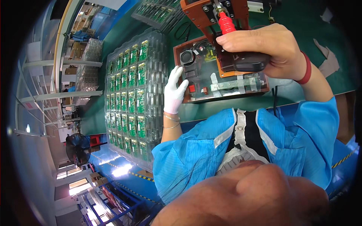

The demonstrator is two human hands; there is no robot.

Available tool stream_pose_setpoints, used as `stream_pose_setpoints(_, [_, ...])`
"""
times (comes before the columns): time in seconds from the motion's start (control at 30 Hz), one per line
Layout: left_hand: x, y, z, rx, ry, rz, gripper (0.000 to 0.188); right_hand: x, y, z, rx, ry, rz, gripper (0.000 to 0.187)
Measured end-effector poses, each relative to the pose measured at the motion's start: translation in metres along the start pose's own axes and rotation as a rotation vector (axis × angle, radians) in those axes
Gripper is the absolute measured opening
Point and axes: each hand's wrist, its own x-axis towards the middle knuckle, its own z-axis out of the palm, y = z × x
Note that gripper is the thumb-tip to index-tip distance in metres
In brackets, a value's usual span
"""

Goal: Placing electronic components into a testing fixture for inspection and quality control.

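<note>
A test fixture [205,96] with a reddish-brown frame and a clear top lies before me. It carries a round speaker [187,57], a red square button [192,88] and a taped green strip [235,84]. My left hand [174,92], in a white glove, lies at the fixture's left edge beside the button, fingers stretched out and holding nothing. My right hand [273,47], bare with a red wristband, is closed round a black rounded block [250,62] over the fixture. Its thumb lies just under the red ribbed handle [226,23] of an orange-brown clamp stand [200,11]. The fingers' undersides are hidden.
Left of the fixture, a tall stack of clear plastic trays [154,124] holds several green circuit boards [141,73]. Another tray [160,15] of boards stands farther back. A black cable [183,31] and a crumpled cloth-like piece [329,58] lie on the green table [305,34].
</note>
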Motion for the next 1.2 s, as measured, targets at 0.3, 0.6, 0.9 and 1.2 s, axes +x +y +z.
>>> stream_pose_setpoints(0.3, [0.000, -0.007, 0.000, -0.021, -0.077, -0.055, 0.061, -0.082, -0.024, 0.015, 0.136, 0.239, 0.525, 0.044])
stream_pose_setpoints(0.6, [0.008, -0.004, 0.002, 0.016, -0.110, -0.035, 0.060, -0.159, -0.055, 0.038, 0.281, 0.248, 1.207, 0.057])
stream_pose_setpoints(0.9, [0.010, 0.020, 0.024, -0.015, 0.151, -0.001, 0.048, -0.163, -0.059, 0.058, 0.183, 0.116, 1.213, 0.063])
stream_pose_setpoints(1.2, [0.008, 0.021, 0.021, -0.073, 0.161, -0.063, 0.044, -0.162, -0.059, 0.049, 0.266, 0.040, 1.357, 0.068])
